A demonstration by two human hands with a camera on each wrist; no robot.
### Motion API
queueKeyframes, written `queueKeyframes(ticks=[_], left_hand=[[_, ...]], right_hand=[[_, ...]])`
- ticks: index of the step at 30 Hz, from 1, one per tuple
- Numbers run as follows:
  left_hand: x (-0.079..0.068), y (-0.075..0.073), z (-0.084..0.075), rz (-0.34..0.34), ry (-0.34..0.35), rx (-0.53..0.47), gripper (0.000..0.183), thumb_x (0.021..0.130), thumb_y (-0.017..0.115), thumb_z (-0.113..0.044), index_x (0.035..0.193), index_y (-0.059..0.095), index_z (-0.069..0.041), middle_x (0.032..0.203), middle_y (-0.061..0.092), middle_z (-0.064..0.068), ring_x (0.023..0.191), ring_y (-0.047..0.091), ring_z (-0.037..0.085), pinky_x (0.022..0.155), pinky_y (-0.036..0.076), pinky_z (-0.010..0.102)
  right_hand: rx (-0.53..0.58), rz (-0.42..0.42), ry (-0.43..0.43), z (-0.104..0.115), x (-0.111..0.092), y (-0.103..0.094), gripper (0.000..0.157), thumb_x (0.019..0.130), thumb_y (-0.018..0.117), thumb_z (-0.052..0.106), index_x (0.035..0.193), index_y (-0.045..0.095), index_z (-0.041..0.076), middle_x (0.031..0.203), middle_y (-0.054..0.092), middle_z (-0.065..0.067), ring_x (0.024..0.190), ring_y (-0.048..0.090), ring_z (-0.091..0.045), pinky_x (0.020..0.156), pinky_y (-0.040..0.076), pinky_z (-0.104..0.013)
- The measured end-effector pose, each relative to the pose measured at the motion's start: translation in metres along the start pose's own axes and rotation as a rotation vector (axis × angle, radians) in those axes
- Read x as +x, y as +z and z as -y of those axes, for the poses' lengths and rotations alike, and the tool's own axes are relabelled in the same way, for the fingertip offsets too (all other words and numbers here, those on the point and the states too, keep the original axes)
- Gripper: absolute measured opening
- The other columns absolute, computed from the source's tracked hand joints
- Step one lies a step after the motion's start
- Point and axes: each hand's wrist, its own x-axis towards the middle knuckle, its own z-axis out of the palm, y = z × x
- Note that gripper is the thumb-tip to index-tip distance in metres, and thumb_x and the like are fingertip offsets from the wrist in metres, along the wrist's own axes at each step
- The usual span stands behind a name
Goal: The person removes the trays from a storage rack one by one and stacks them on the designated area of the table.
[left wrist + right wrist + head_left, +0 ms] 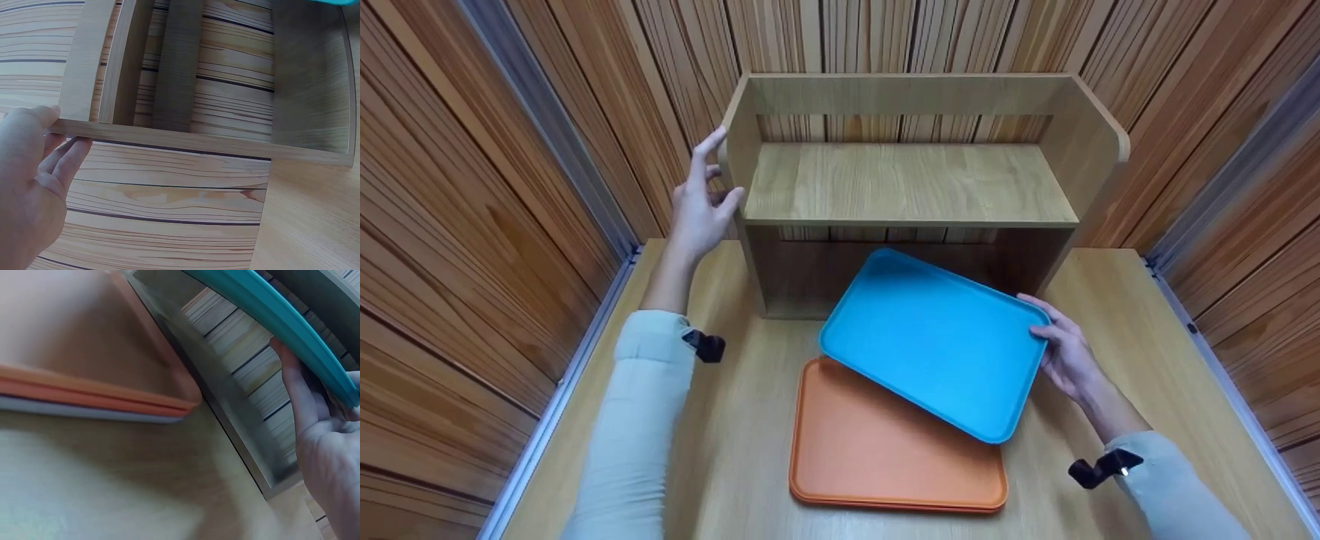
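Note:
My right hand (1067,349) grips a blue tray (934,345) at its right edge, thumb on top and fingers beneath. The tray is tilted in front of the shelf's lower opening, above a stack of trays. An orange tray (885,442) tops that stack; the right wrist view shows another orange rim and a pale grey tray (84,413) under it. My left hand (703,206) holds the left side panel of the wooden shelf (907,180). In the left wrist view, the left hand's thumb and fingers (72,163) lie on either side of the panel's edge.
The two-level shelf stands at the back of a wooden table (735,420), against a wood-plank wall (870,37). Plank walls with metal rails (1230,390) flank the table on both sides. The tray stack lies in front of the shelf.

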Motion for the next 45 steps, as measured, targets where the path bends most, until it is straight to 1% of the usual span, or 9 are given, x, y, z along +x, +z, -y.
queueKeyframes(ticks=[6, 10, 14, 18, 24, 29, 36, 42, 45], left_hand=[[-0.001, 0.000, -0.001, 0.011, -0.012, -0.007, 0.078, 0.111, 0.064, 0.000, 0.174, 0.033, -0.032, 0.179, 0.041, 0.023, 0.154, 0.060, 0.044, 0.116, 0.064, 0.060], [0.000, 0.000, -0.001, 0.003, 0.014, -0.005, 0.076, 0.110, 0.064, 0.002, 0.174, 0.034, -0.028, 0.183, 0.036, 0.020, 0.156, 0.060, 0.042, 0.114, 0.065, 0.059], [0.000, 0.000, 0.000, -0.005, 0.041, 0.000, 0.075, 0.110, 0.064, 0.003, 0.173, 0.035, -0.024, 0.181, 0.038, 0.021, 0.155, 0.060, 0.038, 0.110, 0.068, 0.057], [0.000, 0.000, 0.000, -0.006, 0.037, -0.007, 0.076, 0.110, 0.064, 0.003, 0.173, 0.035, -0.025, 0.180, 0.040, 0.022, 0.155, 0.061, 0.037, 0.110, 0.068, 0.057], [0.000, 0.000, -0.001, 0.000, 0.018, -0.016, 0.077, 0.110, 0.064, 0.003, 0.174, 0.034, -0.028, 0.176, 0.046, 0.024, 0.154, 0.062, 0.039, 0.114, 0.065, 0.059], [0.000, 0.000, -0.002, 0.004, 0.001, -0.016, 0.078, 0.110, 0.064, 0.003, 0.174, 0.034, -0.030, 0.173, 0.049, 0.025, 0.151, 0.064, 0.041, 0.112, 0.067, 0.058], [0.000, 0.001, -0.002, 0.005, 0.003, -0.013, 0.078, 0.110, 0.064, 0.002, 0.174, 0.034, -0.030, 0.181, 0.039, 0.020, 0.158, 0.058, 0.039, 0.117, 0.064, 0.058], [0.000, 0.001, -0.001, 0.000, 0.022, -0.021, 0.076, 0.110, 0.064, 0.002, 0.174, 0.034, -0.027, 0.185, 0.032, 0.017, 0.159, 0.056, 0.041, 0.117, 0.064, 0.058], [0.000, 0.001, -0.001, -0.003, 0.026, -0.021, 0.075, 0.110, 0.064, 0.002, 0.174, 0.035, -0.027, 0.184, 0.034, 0.019, 0.159, 0.056, 0.041, 0.117, 0.064, 0.058]], right_hand=[[0.069, 0.067, 0.047, 0.004, -0.006, -0.009, 0.045, 0.123, 0.034, 0.012, 0.148, 0.068, 0.029, 0.145, 0.076, 0.005, 0.129, 0.080, -0.016, 0.104, 0.070, -0.035], [0.128, 0.198, 0.055, 0.006, -0.008, -0.014, 0.050, 0.123, 0.029, 0.011, 0.153, 0.067, 0.026, 0.149, 0.075, 0.003, 0.134, 0.079, -0.018, 0.107, 0.069, -0.038], [0.172, 0.347, 0.062, 0.006, -0.008, -0.019, 0.057, 0.123, 0.020, 0.008, 0.158, 0.063, 0.022, 0.155, 0.072, 0.002, 0.140, 0.075, -0.021, 0.112, 0.066, -0.042], [0.161, 0.423, 0.076, 0.005, -0.008, -0.020, 0.060, 0.122, 0.017, 0.006, 0.161, 0.060, 0.021, 0.157, 0.070, 0.001, 0.142, 0.074, -0.021, 0.114, 0.065, -0.042], [0.106, 0.431, 0.114, 0.001, -0.009, -0.020, 0.058, 0.122, 0.020, 0.006, 0.160, 0.061, 0.023, 0.156, 0.071, 0.003, 0.141, 0.074, -0.019, 0.115, 0.065, -0.040], [0.032, 0.414, 0.154, -0.002, -0.008, -0.016, 0.054, 0.123, 0.026, 0.008, 0.158, 0.063, 0.026, 0.154, 0.071, 0.007, 0.140, 0.075, -0.016, 0.113, 0.066, -0.039], [-0.079, 0.388, 0.205, -0.007, -0.008, -0.011, 0.049, 0.124, 0.032, 0.014, 0.160, 0.060, 0.030, 0.152, 0.069, 0.013, 0.138, 0.073, -0.011, 0.114, 0.066, -0.035], [-0.090, 0.395, 0.236, -0.015, -0.007, -0.006, 0.047, 0.123, 0.035, 0.013, 0.161, 0.059, 0.029, 0.151, 0.069, 0.011, 0.136, 0.074, -0.012, 0.113, 0.066, -0.035], [-0.086, 0.414, 0.238, -0.021, -0.006, -0.004, 0.048, 0.123, 0.035, 0.011, 0.161, 0.059, 0.027, 0.151, 0.069, 0.010, 0.137, 0.074, -0.012, 0.114, 0.066, -0.035]])
